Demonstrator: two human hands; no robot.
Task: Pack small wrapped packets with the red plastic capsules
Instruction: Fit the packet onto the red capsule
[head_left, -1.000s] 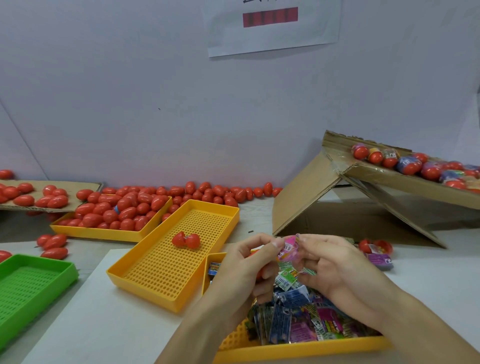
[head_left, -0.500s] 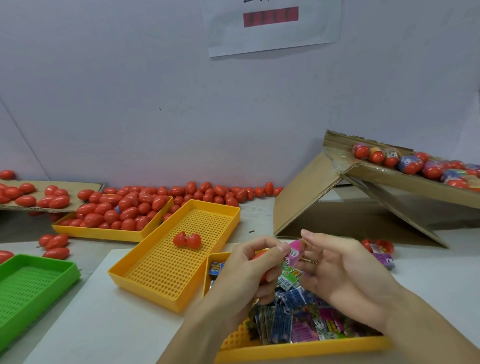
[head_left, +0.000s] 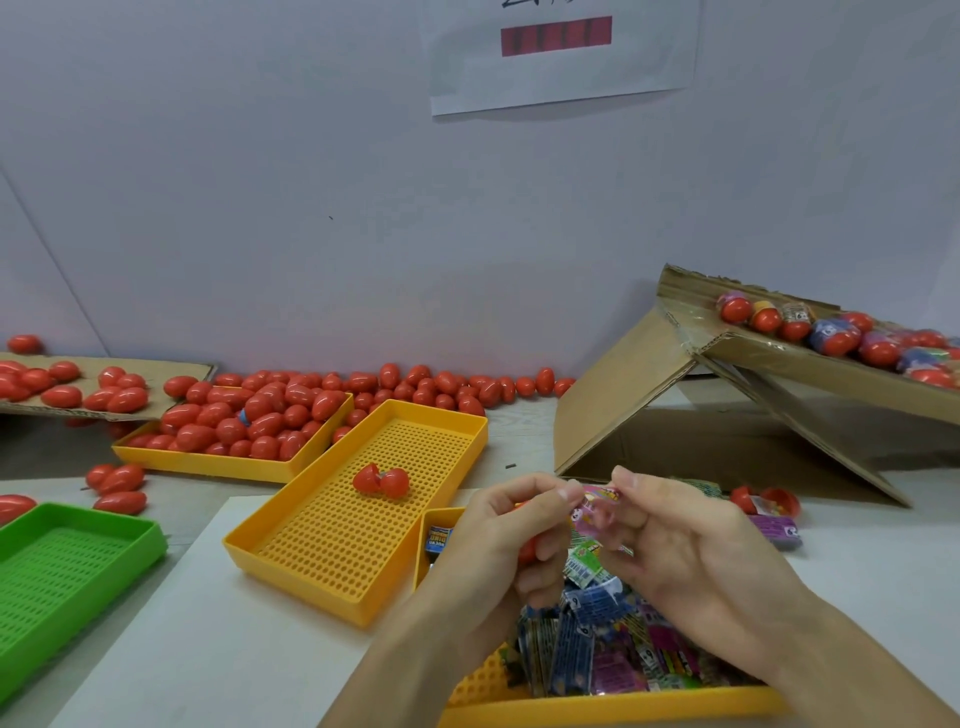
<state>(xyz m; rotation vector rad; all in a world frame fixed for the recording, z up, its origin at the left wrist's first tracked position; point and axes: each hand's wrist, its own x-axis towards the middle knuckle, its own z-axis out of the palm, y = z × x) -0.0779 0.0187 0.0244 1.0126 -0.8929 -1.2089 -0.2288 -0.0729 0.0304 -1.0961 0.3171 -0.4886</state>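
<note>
Centrally, a pink packet (head_left: 597, 512) is pinched between the left hand (head_left: 511, 540) and the right hand (head_left: 675, 540), above the yellow tray (head_left: 597, 709) of wrapped packets (head_left: 613, 649). A red capsule (head_left: 527, 551) is gripped in the left hand's curled fingers, mostly hidden.

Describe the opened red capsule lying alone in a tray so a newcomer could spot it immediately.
Find the perforated yellow tray in the middle of the table, left of the hands. The open capsule lies near its far end, the only thing in it. Its two halves gape apart, unlike the closed capsules heaped in the tray behind.
</note>
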